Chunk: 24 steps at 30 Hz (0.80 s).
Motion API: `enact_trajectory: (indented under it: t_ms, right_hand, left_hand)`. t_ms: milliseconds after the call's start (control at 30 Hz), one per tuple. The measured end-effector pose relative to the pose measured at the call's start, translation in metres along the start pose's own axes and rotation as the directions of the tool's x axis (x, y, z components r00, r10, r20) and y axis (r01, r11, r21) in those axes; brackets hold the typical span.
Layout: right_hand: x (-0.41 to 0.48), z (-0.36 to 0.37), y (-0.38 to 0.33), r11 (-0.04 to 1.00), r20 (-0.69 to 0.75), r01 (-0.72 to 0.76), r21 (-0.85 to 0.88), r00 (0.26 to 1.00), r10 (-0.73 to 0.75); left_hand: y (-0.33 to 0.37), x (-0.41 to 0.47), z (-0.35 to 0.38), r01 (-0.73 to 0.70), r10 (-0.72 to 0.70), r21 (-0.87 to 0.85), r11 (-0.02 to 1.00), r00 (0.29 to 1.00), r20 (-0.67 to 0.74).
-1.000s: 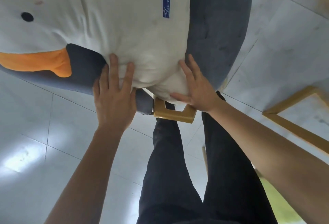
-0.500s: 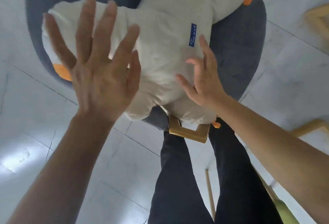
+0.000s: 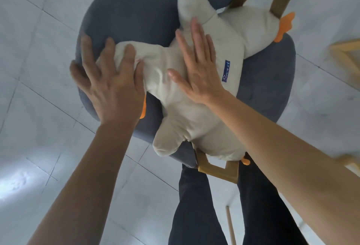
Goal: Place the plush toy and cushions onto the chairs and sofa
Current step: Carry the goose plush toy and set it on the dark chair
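Note:
A large cream plush goose (image 3: 194, 112) with orange feet and a small blue label lies across the seat of a dark grey upholstered chair (image 3: 136, 11) with golden wooden arms. My left hand (image 3: 109, 83) lies flat with spread fingers on the toy's head end at the chair's left edge. My right hand (image 3: 198, 69) rests flat, fingers together, on the toy's body. Neither hand grips the toy. No cushions are visible.
The chair's near wooden arm (image 3: 216, 168) is close against my dark trouser legs (image 3: 194, 215). Pale tiled floor (image 3: 39, 147) surrounds the chair. Another light wooden frame (image 3: 344, 50) shows at the right edge, and a thin wooden leg (image 3: 229, 225) stands low between my legs.
The view has pulled back, so the whole chair shows. My left hand came down from the air onto the toy's head. My right hand slid further up its body.

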State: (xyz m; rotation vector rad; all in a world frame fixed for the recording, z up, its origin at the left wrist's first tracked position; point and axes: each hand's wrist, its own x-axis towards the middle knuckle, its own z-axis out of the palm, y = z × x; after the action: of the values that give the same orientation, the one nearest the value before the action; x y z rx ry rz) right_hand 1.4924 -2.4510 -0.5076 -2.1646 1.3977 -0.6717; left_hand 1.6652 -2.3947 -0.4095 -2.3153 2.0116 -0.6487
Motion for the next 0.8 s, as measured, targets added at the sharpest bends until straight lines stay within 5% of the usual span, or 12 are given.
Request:
enact_trajectory:
  t_ms: [200,333,467,533,667,800]
  right_hand:
    - [0.052,0.006,0.009,0.985,0.159,-0.045,-0.168,0.985,0.072]
    - [0.026,-0.001,0.015,0.998,0.066,-0.038,0.057,0.997,0.034]
    - [0.012,-0.011,0.057,0.905,0.109,-0.416,0.092,0.907,0.406]
    - [0.013,-0.02,0.078,0.861,0.178,-0.497,0.11,0.862,0.475]
    - [0.02,-0.027,0.109,0.964,0.008,-0.22,-0.15,0.975,0.224]
    - [0.033,-0.02,0.151,0.959,0.131,0.003,-0.284,0.991,0.036]
  left_hand:
    - [0.005,0.003,0.004,0.032,-0.033,0.022,0.999,0.999,0.016]
    - [0.027,-0.003,-0.025,0.116,-0.115,0.008,0.993,0.977,0.179]
    - [0.084,0.007,-0.033,-0.175,0.214,-0.298,0.938,0.971,0.104]
    - [0.112,0.009,-0.01,-0.259,0.344,-0.383,0.887,0.923,0.173]
    - [0.124,-0.016,0.046,-0.232,0.326,-0.267,0.936,0.857,0.399]
    - [0.124,-0.029,0.065,-0.22,0.302,-0.266,0.939,0.897,0.323]
